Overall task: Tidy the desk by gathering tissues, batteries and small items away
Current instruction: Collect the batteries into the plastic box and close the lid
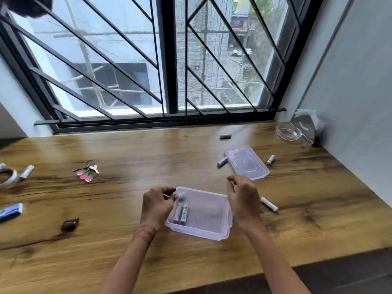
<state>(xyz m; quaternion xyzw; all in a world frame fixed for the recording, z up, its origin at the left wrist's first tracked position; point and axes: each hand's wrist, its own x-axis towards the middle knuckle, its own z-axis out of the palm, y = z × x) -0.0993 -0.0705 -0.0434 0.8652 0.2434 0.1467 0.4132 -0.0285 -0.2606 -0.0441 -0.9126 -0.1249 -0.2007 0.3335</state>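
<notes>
- Checking the head view: which step is in hand?
- Battery collection. The box (pixel 220 234) sits mid-desk toward the near edge of the desk (pixel 106 225), with its lid (pixel 247 163) off and lying toward the right edge. Two stored batteries (pixel 181 213) lie inside against the left wall. The left hand (pixel 157 205) hovers over the left rim, fingers curled near a small blurred item. Whether it grips anything cannot be told. The right hand (pixel 244 201) hangs over the right rim, fingers loosely curled, holding nothing.
- What remains?
- Probably most of the job. A loose battery (pixel 269 204) lies just right of the box, and others lie beside the lid and near the far and left edges. The keys (pixel 88 170) lie left of centre.
- Next move?
- Likely the right hand takes the loose battery. Pinch it mid-body, since it may roll, and lay it beside the stored batteries.
</notes>
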